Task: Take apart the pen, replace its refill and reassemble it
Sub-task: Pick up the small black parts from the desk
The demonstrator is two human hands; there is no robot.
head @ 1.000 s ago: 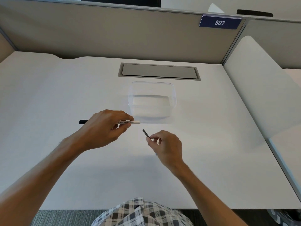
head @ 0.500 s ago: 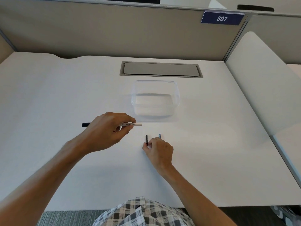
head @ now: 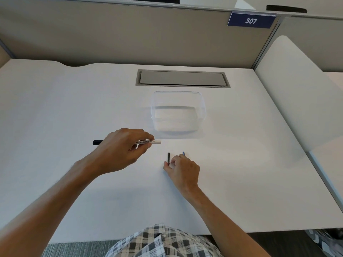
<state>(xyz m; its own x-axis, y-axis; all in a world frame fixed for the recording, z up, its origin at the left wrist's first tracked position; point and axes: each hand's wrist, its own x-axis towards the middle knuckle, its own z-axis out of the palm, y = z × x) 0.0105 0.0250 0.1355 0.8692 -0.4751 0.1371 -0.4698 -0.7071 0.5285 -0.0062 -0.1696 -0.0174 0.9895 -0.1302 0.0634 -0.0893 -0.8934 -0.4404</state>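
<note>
The middle of the pen (head: 146,142) is hidden by the left hand (head: 121,148), whose fingers are curled round it. A black end is seen sticking out on the left and a white end on the right, just above the white desk (head: 74,108). Small print is seen on the white part; only "LABS ETC" can be partly read. The right hand (head: 182,168) is rested on the desk with its fingers bent down. A short dark piece (head: 168,158) is touched by the thumb. Only the blue tip of a thin piece (head: 183,153) is seen past the fingers; whether it is pinched cannot be told. A clear box (head: 203,108) is set behind. A blue sign (head: 251,20) is marked "307".
</note>
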